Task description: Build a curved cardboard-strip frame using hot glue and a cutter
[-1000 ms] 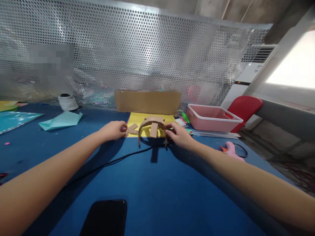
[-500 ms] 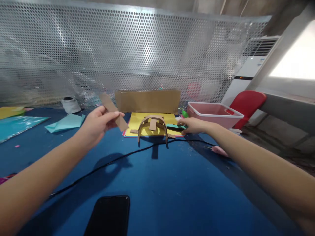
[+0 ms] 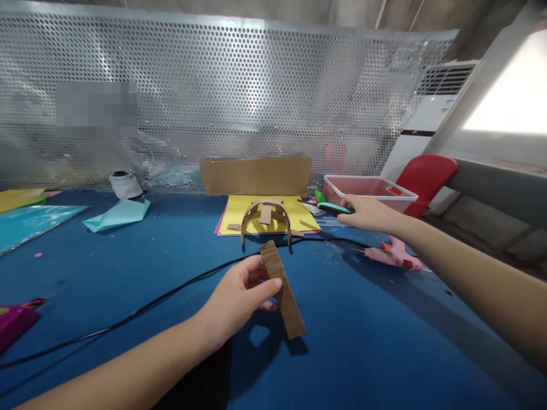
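My left hand (image 3: 239, 293) pinches a strip of brown cardboard (image 3: 284, 293) between thumb and fingers, tilted just above the blue table. My right hand (image 3: 370, 213) grips what look like scissors (image 3: 335, 208) with a teal and black handle, the dark tip pointing left. The fingers partly cover the handle. Between the hands, an arched cardboard piece (image 3: 245, 219) with small tabs stands at the yellow sheets (image 3: 235, 208). Below my right forearm lies a pink glue gun (image 3: 395, 254).
A cardboard panel (image 3: 256, 176) stands at the back before the perforated metal screen (image 3: 239, 85). A pink basket (image 3: 363, 185) sits back right. A black cable (image 3: 171, 293) crosses the table. My left forearm partly covers a dark phone (image 3: 205, 378). Teal paper (image 3: 119, 215) lies left.
My left hand has brought the cardboard strip right and nearer to me. My right hand has lifted the scissors off the yellow sheets and moved right. More of the glue gun shows.
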`<state>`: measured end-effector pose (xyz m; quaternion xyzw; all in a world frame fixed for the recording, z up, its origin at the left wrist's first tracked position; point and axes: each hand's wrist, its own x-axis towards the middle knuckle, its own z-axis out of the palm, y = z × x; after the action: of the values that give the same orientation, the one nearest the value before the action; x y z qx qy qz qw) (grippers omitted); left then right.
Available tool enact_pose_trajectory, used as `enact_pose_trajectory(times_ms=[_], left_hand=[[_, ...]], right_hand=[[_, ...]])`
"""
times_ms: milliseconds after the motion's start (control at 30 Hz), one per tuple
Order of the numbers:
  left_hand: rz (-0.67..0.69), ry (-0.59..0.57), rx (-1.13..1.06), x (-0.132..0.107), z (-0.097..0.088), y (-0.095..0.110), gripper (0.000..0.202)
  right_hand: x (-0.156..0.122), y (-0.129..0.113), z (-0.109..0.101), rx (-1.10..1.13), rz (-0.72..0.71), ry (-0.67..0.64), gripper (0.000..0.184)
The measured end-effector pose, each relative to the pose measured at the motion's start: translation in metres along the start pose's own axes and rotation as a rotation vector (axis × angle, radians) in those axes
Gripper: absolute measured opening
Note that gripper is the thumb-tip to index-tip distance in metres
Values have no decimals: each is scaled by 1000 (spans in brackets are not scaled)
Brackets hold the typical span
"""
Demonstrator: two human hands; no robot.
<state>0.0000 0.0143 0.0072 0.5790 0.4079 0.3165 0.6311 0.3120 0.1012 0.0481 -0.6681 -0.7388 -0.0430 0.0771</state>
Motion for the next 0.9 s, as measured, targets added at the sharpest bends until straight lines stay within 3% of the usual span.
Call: enact_pose_trajectory(times_ms=[100,233,400,500,600,700,900], left_hand=[[-34,44,-43,2,0,-7,38],[-38,67,-43,4,2,-10,27],[-40,107,17,4,5,-8,22],[-38,106,40,3,5,-7,33],[17,48,150,0,1,-7,47],[59,-9,340,-2,-8,-7,38],[68,-120,612,-1,-25,-2,27]], right_hand=[[-36,-6,-1,21,12,37,21],[-83,-23,7,174,-66,166,21],[-118,-37,17,457,-293,47,23],[-127,-44,17,574,-374,-35,39],[-129,-49,18,563,-428,-74,42],[-129,-52,21,540,-469,-92,36],[-132,-51,19,463,-397,-126,28]])
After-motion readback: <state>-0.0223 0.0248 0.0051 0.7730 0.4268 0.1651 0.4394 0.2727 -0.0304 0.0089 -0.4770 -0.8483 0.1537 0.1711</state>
